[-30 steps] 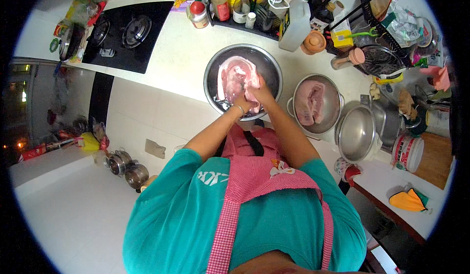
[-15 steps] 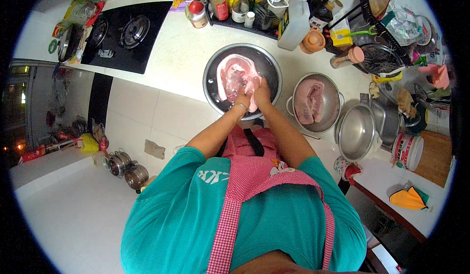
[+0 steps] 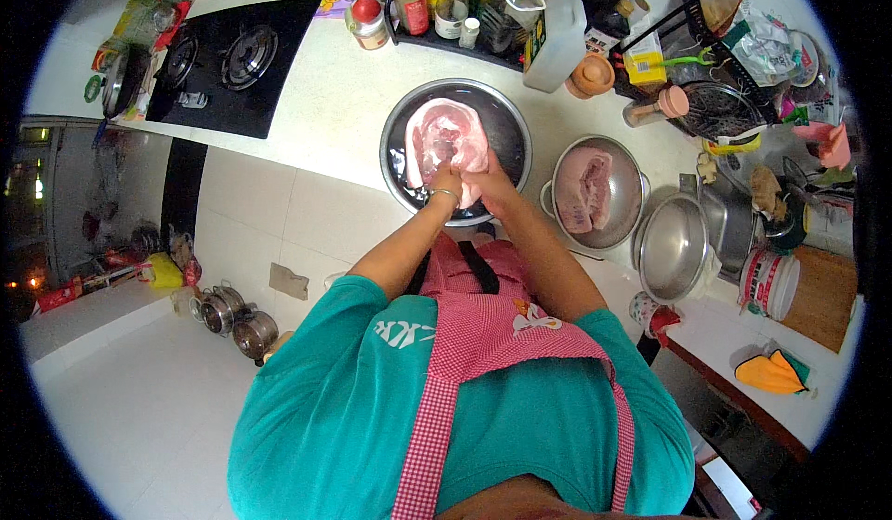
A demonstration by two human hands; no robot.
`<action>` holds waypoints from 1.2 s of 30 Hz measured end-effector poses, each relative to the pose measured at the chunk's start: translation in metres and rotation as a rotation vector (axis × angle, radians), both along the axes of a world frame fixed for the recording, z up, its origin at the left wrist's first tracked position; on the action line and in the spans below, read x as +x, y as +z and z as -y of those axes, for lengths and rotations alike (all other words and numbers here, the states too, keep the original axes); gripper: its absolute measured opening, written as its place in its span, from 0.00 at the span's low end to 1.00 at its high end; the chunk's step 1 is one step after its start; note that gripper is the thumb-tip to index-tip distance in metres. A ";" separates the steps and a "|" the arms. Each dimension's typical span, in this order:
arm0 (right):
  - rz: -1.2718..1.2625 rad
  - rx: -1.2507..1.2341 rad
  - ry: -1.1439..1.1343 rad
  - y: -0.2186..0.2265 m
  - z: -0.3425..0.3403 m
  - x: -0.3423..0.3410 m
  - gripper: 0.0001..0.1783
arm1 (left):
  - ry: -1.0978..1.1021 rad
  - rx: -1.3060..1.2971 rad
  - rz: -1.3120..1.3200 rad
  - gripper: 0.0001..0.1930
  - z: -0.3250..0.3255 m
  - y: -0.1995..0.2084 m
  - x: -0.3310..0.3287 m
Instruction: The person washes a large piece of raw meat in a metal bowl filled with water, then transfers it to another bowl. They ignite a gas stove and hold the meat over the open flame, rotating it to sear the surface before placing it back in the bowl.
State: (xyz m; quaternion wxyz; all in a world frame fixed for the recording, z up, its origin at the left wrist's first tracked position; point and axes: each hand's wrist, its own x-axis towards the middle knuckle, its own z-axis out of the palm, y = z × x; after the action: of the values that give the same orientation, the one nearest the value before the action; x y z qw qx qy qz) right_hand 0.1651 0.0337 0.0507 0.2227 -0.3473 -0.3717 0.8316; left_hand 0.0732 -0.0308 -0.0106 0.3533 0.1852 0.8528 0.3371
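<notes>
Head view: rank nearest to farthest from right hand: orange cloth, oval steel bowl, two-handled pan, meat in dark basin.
From the right hand:
1. Meat: touching it, in the dark basin.
2. Two-handled pan: right of the basin.
3. Oval steel bowl: right of the pan.
4. Orange cloth: lower right.
</notes>
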 end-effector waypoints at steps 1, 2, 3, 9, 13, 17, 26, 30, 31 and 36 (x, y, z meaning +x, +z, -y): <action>0.041 0.041 -0.003 0.000 0.001 -0.001 0.35 | 0.051 0.248 -0.022 0.18 0.005 -0.003 0.006; 0.081 0.061 -0.038 -0.001 0.000 -0.001 0.34 | 0.055 0.223 0.179 0.20 0.006 -0.006 0.004; 0.121 0.081 -0.085 -0.007 -0.002 0.000 0.33 | 0.047 0.194 0.380 0.22 0.006 0.012 -0.001; 0.418 0.258 -0.216 -0.020 0.003 -0.014 0.19 | 0.139 0.395 0.677 0.23 0.004 0.068 0.008; 0.603 0.505 -0.270 -0.064 -0.007 -0.013 0.20 | -0.094 0.211 0.198 0.29 0.000 0.017 0.010; 0.673 0.480 -0.228 -0.051 -0.013 -0.011 0.18 | -0.119 0.253 -0.194 0.22 -0.003 0.003 0.010; -0.151 -0.105 -0.037 -0.003 0.000 0.009 0.36 | -0.018 0.191 0.015 0.21 0.000 -0.018 -0.005; 0.045 0.006 -0.135 -0.027 -0.001 0.002 0.31 | -0.013 0.155 0.060 0.21 -0.004 -0.022 -0.011; 0.088 0.026 -0.179 -0.034 0.000 0.000 0.27 | 0.021 0.202 0.092 0.22 -0.003 -0.023 -0.012; 0.238 0.051 -0.227 -0.032 -0.004 0.000 0.14 | 0.336 0.171 0.715 0.29 -0.022 0.082 -0.020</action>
State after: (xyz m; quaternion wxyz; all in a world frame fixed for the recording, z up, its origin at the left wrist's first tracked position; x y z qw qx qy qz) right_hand 0.1650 0.0372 0.0189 0.2783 -0.4774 -0.3751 0.7443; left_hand 0.0534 -0.0085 0.0712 0.5511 -0.0569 0.6634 0.5029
